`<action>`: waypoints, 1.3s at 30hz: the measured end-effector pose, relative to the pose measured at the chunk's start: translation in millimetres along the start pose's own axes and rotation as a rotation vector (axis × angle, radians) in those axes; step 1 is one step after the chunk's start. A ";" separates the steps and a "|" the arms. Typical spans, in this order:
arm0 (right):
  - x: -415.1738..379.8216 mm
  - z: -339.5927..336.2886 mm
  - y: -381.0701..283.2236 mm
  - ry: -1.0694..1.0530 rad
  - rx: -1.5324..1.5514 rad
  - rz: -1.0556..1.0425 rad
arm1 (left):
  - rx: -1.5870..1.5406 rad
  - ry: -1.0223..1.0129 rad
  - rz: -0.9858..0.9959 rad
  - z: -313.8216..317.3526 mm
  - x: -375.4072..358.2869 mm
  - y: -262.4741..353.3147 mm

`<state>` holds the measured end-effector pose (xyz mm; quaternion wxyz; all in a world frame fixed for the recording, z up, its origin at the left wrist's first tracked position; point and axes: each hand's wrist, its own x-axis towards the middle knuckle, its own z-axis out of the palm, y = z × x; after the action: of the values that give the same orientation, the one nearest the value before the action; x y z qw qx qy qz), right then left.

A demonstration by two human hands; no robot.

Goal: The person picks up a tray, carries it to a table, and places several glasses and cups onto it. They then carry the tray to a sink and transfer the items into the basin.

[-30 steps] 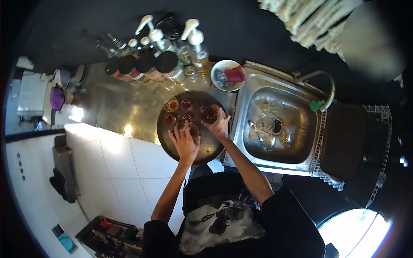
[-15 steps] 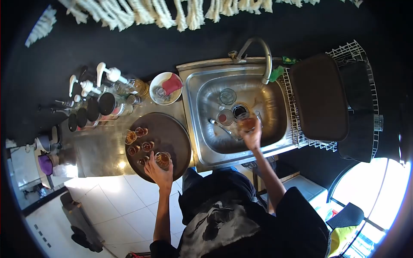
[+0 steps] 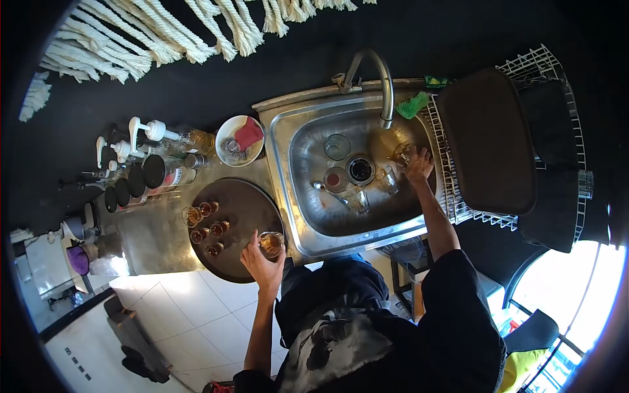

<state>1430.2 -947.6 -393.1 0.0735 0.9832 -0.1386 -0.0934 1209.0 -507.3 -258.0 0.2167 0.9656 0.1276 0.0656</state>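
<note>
1 head view looks steeply down over the sink (image 3: 308, 226)

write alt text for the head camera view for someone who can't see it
Seen from above, a person's left hand lifts a small glass of amber liquid off a round dark tray, while the right hand sets another glass in the steel sink under the faucet.

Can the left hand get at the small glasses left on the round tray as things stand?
Probably not freely: the left hand already holds a glass at the round tray edge. The small glasses sit uncovered close by, but the grip is occupied.
</note>
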 end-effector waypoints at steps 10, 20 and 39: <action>16.6 34.9 -7.8 -0.160 0.009 -0.034 | -0.025 -0.027 0.031 4.5 -3.1 19.7; -9.7 34.2 -7.8 0.068 0.368 0.052 | -0.112 -0.101 0.042 13.2 2.0 29.5; -199.3 -60.0 -93.5 -0.173 1.159 -0.487 | -0.660 -0.423 0.152 35.7 24.3 94.6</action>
<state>1278.5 -794.6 -318.2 -0.5058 0.8555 0.0554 -0.0964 1259.4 -597.6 -247.2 0.5312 0.8431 -0.0196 -0.0813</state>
